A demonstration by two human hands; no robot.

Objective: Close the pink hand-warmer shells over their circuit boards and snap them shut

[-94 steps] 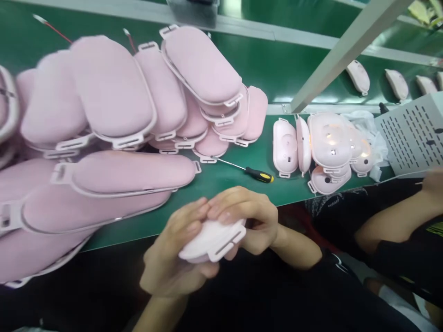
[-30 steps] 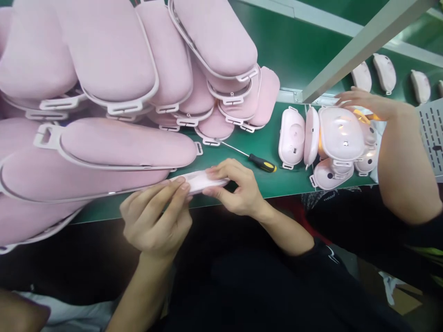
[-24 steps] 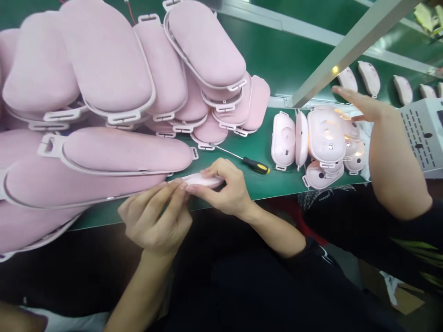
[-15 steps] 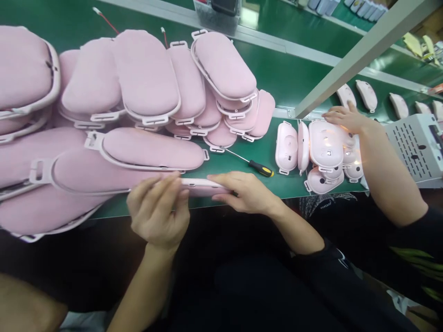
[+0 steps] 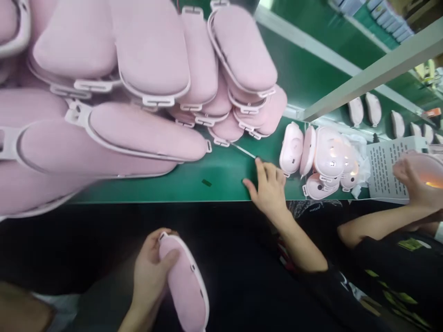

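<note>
No text, label, brand or number can be read anywhere; the yellow-green print on a co-worker's dark sleeve (image 5: 408,244) is too blurred.

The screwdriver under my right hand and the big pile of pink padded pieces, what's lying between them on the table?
In the head view, only bare green table and a small dark scrap.

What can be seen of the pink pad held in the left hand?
The pink pad is an elongated oval with a soft-looking, fabric-like pink face and a pale plastic-looking rim with a small tab on its edge. It is held below the green table's near edge, over a dark background, its length running towards the lower right. Only the left hand touches it, gripping its upper end, thumb across the face.
</note>
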